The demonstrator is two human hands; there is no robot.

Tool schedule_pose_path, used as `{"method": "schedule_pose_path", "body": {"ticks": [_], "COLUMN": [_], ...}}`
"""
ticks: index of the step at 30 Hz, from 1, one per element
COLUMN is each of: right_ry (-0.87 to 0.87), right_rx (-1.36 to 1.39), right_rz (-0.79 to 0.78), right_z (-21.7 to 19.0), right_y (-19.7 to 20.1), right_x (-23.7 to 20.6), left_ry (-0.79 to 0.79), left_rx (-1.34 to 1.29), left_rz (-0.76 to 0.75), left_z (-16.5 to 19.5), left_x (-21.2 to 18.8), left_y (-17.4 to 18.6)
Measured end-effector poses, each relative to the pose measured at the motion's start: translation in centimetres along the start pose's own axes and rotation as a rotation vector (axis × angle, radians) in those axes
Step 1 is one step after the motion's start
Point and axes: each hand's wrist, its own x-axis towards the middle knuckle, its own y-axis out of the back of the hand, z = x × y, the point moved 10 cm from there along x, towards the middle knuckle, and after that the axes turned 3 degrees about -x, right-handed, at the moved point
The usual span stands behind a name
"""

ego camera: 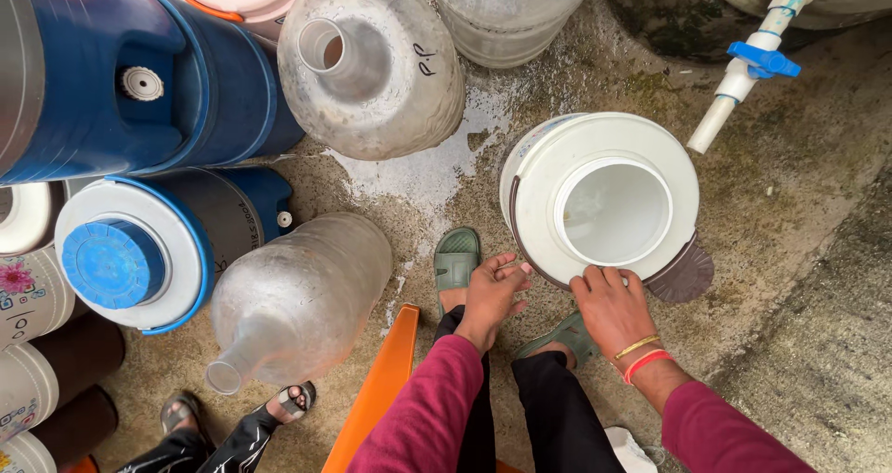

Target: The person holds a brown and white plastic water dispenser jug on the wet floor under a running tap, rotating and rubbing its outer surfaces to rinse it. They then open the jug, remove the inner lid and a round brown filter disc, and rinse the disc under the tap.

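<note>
Closest to us are our own maroon sleeves point(437, 408) and black trousers point(557, 417), with an orange edge point(381, 385) poking up between the knees at about 6 o'clock. Both of our hands sit on the near rim of the white water cooler jug point(641, 148), which stands upright on the wet concrete floor point(799, 213) at roughly 1 o'clock from centre, lid off, mouth wide open and looking empty inside.

Our left hand point(492, 296) rests at the jug's 8 o'clock edge, fingers loosely curled, touching the rim rather than properly gripping it. Our right hand point(613, 306), the one with the bangle and red thread, lies flat-ish on the top at 6 o'clock, fingers spread over the rim, right beside the brown handle flap point(683, 276). Neither hand is clamped around anything.

A white pipe with a blue tap point(757, 59) hangs at 1 o'clock, just past the jug's far rim and not over the opening. So we'd say we're at the positioning stage: jug steadied, mouth not lined up. Next move probably needs a firmer two-handed hold and a nudge toward 1 o'clock.

Clear bottles point(297, 296) and blue coolers point(139, 250) crowd 9 to 11 o'clock; someone else's sandalled foot point(293, 400) shows at 7.
</note>
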Motion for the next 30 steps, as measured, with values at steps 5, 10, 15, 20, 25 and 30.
{"method": "schedule_pose_path", "body": {"ticks": [5,10,15,20,25,30], "right_ry": [0.063,-0.044,-0.378,-1.341,-1.554,-1.544], "right_rx": [0.196,0.234,0.555,1.245,2.057,1.972], "right_rz": [-0.038,0.026,0.058,0.424,0.244,0.355], "right_z": [-0.8,1.0,3.8,8.6,4.9,5.1], "right_y": [-0.3,-0.1,-2.4,-6.7,-10.9,-11.1], "right_x": [-1.7,-2.9,-2.8,-7.5,-6.1,-6.6], "left_ry": [-0.291,-0.251,-0.393,-0.131,-0.077,-0.051], "left_rx": [0.111,0.112,0.272,0.085,0.037,0.059], "left_rz": [0.025,0.045,0.159,0.096,0.215,0.186], "left_z": [1.9,1.7,3.8,2.2,1.8,1.3], "left_x": [0.7,0.6,0.3,0.8,0.8,1.7], "left_y": [0.4,0.5,-0.2,-2.1,-1.3,-1.1]}}
